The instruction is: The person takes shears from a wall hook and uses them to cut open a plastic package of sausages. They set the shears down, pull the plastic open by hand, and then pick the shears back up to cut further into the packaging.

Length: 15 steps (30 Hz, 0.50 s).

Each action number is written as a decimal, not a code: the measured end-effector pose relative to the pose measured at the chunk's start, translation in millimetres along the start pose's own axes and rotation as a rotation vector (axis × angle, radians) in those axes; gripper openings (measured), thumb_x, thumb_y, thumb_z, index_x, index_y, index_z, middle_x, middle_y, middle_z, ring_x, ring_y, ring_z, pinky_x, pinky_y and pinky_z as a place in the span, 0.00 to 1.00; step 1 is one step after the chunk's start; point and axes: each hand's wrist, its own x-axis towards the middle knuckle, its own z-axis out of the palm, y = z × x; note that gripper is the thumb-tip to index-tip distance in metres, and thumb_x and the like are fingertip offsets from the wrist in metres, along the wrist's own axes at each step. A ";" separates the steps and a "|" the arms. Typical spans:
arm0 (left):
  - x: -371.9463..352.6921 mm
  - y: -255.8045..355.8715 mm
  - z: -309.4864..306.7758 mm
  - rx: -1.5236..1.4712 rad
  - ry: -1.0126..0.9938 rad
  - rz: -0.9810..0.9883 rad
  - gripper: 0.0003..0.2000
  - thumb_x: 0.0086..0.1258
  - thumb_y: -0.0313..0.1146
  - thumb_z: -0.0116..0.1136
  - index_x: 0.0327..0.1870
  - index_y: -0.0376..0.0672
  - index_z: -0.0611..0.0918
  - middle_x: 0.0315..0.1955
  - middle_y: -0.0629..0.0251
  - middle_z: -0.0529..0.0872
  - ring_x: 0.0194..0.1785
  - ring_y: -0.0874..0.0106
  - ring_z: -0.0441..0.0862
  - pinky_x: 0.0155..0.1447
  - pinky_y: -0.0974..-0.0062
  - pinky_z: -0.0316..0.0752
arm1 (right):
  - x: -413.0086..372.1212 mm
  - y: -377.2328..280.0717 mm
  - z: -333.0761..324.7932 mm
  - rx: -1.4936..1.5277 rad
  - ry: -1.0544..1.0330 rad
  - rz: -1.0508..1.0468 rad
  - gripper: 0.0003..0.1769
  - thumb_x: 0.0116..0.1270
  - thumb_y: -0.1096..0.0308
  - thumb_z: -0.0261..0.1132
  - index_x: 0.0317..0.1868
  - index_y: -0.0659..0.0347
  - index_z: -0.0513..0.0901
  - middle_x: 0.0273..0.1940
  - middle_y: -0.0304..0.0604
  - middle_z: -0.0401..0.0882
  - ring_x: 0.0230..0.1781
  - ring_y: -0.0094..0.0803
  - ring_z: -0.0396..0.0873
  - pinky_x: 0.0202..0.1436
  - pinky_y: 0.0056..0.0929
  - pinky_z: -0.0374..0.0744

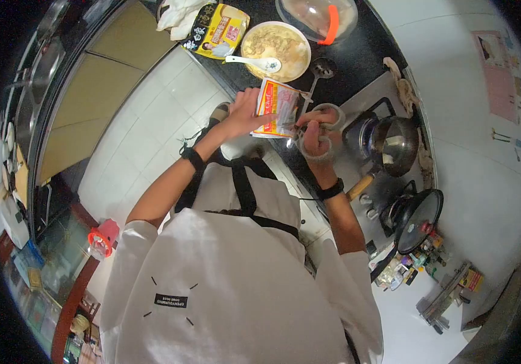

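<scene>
Two hands are up over the dark counter (357,54), both busy with the same little packet (277,106). Left hand (245,112) is curled shut on it, thumb across the front and the other fingers behind, so the packet sticks out past the fingertips toward the right hand. It's a flat rectangular sachet, glossy plastic or foil by the look of it, red and orange print on white, slightly crinkled.

Right hand (318,136) is closed on a pair of scissors (332,114), fingers pushed through the fat grey loop handles, which look like matte plastic. The blade end sits right at the packet's near corner, just beside the left thumb. Can't tell how far apart the blades are, it's too small and shiny there.

Just beyond the fingertips is a round shallow bowl (284,33) of pale, lumpy soup with a white ceramic spoon (254,60) resting on the rim. Past the left fingers lies a yellow bag (218,30), shiny and puffy. Further out is a clear domed lid (309,12) with an orange handle. A dark slotted ladle (322,67) lies just off the right knuckles, and out beyond the right hand a round steel pot (403,130) sits on the burner
</scene>
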 end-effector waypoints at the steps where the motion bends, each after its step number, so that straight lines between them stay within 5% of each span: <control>1: 0.1 -1.5 0.7 0.000 0.000 -0.001 0.32 0.58 0.59 0.61 0.53 0.44 0.68 0.46 0.58 0.70 0.54 0.58 0.65 0.58 0.56 0.60 | -0.2 -0.7 0.0 -0.030 0.003 -0.004 0.05 0.66 0.68 0.56 0.33 0.58 0.72 0.30 0.40 0.78 0.30 0.30 0.74 0.41 0.32 0.74; 6: -7.3 5.2 0.9 -0.026 0.018 -0.008 0.32 0.57 0.59 0.62 0.52 0.44 0.69 0.45 0.58 0.70 0.54 0.57 0.65 0.59 0.57 0.60 | -8.4 4.5 -7.0 -0.198 0.020 -0.064 0.06 0.67 0.68 0.57 0.33 0.59 0.73 0.30 0.40 0.79 0.30 0.30 0.75 0.40 0.30 0.74; 8: -7.3 8.3 -0.3 0.013 0.042 0.010 0.31 0.58 0.56 0.63 0.53 0.42 0.70 0.45 0.56 0.71 0.52 0.56 0.66 0.58 0.59 0.62 | -15.0 2.2 -4.9 0.056 0.095 0.185 0.07 0.68 0.67 0.58 0.32 0.59 0.74 0.30 0.40 0.80 0.30 0.29 0.76 0.40 0.30 0.74; 12: -7.3 11.8 -2.7 0.043 0.041 -0.001 0.30 0.58 0.52 0.66 0.53 0.40 0.71 0.43 0.54 0.72 0.49 0.55 0.68 0.57 0.61 0.65 | -17.2 -18.0 -9.0 -0.049 0.088 0.138 0.05 0.65 0.69 0.63 0.33 0.58 0.76 0.30 0.38 0.80 0.31 0.28 0.76 0.38 0.28 0.75; 15: -5.9 7.3 0.3 0.027 0.093 0.058 0.29 0.57 0.50 0.67 0.52 0.40 0.72 0.44 0.54 0.73 0.49 0.55 0.68 0.57 0.61 0.65 | -38.3 -45.8 -12.2 -0.101 0.027 0.286 0.11 0.57 0.71 0.72 0.35 0.59 0.77 0.30 0.36 0.80 0.32 0.24 0.77 0.34 0.24 0.74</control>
